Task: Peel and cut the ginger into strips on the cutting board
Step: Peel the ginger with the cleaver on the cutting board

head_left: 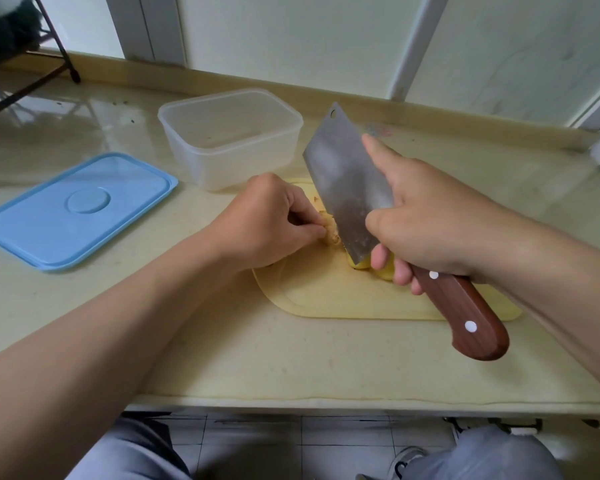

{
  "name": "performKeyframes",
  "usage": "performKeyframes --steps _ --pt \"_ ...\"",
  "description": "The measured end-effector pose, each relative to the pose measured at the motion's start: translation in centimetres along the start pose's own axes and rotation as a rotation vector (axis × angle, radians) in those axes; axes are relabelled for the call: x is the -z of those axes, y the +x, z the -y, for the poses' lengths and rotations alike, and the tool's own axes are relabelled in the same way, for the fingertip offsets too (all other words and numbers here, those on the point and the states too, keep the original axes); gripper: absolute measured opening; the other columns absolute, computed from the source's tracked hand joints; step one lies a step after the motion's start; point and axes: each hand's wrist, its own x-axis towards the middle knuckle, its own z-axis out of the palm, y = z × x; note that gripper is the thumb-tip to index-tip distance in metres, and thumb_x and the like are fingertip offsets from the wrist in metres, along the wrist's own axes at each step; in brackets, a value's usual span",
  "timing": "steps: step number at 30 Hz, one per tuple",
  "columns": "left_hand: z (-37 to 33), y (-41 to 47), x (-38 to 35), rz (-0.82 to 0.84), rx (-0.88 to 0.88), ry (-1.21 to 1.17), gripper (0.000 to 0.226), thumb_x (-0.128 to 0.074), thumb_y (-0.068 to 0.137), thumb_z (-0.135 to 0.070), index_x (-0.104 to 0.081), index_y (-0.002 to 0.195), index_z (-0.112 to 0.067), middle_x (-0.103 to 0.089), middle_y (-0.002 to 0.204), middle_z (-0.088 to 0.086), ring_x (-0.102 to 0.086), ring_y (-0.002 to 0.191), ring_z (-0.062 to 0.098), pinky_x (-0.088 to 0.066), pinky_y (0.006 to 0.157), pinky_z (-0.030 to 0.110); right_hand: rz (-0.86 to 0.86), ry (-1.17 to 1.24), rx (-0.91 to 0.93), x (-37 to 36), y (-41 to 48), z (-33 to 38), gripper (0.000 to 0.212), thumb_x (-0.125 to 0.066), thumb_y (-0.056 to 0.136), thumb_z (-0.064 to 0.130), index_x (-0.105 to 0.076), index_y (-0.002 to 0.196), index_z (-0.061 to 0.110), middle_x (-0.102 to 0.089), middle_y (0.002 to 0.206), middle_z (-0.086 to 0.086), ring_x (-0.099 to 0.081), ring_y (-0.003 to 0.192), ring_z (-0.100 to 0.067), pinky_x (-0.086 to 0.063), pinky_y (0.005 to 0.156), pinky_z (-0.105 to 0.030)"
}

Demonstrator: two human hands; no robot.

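Observation:
A pale yellow cutting board [329,296] lies on the counter. My left hand [267,223] pinches a knobbly piece of ginger [330,232] on the board, fingers curled around its left end. My right hand [433,220] grips a cleaver [347,181] by its brown wooden handle [465,313], index finger stretched along the blade's flat. The blade's lower edge rests against the ginger's right side. A peeled yellow bit of ginger [361,263] shows below the blade corner, partly hidden by my fingers.
A clear plastic container [229,136] stands just behind the board. Its blue lid [80,209] lies flat on the counter to the left. The counter's front edge [326,400] runs close below the board. A dark chair frame [49,64] stands far left.

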Motion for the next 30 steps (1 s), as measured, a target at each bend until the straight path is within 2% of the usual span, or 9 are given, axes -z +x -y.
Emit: performKeyframes --steps 16,23,26,30 --pt "-0.3 0.0 0.2 -0.006 0.046 0.015 0.004 -0.082 0.081 -0.016 -0.082 0.081 -0.02 -0.07 0.072 -0.015 -0.064 0.068 -0.003 -0.049 0.064 0.011 0.007 -0.052 0.027 -0.7 0.6 0.4 0.098 -0.041 0.094 0.003 0.007 0.158 0.06 -0.072 0.077 -0.013 -0.062 0.04 -0.015 -0.052 0.043 -0.028" --pt "-0.7 -0.1 0.7 0.002 0.041 0.049 0.002 -0.081 0.083 -0.014 -0.082 0.083 -0.016 -0.067 0.07 -0.017 -0.063 0.066 -0.005 -0.048 0.058 0.01 0.009 -0.105 0.062 -1.3 0.7 0.9 0.1 -0.042 0.092 0.003 0.008 0.158 0.059 -0.067 0.09 -0.01 -0.062 0.04 -0.015 -0.054 0.044 -0.031" --pt "-0.9 -0.2 0.7 0.008 0.001 0.086 0.003 -0.081 0.082 -0.015 -0.082 0.083 -0.018 -0.069 0.073 -0.014 -0.063 0.074 0.002 -0.052 0.069 0.023 0.018 -0.1 0.062 -1.2 0.3 0.7 0.101 -0.041 0.093 0.002 0.009 0.157 0.062 -0.063 0.096 -0.012 -0.062 0.04 -0.016 -0.054 0.044 -0.031" --pt "-0.8 -0.2 0.5 -0.008 -0.046 0.127 0.003 -0.081 0.081 -0.016 -0.083 0.083 -0.017 -0.074 0.075 -0.005 -0.066 0.07 0.01 -0.052 0.073 0.031 0.033 -0.11 0.053 -1.1 -0.1 0.6 0.102 -0.042 0.093 0.002 0.009 0.157 0.063 -0.064 0.092 -0.01 -0.061 0.039 -0.015 -0.053 0.042 -0.031"
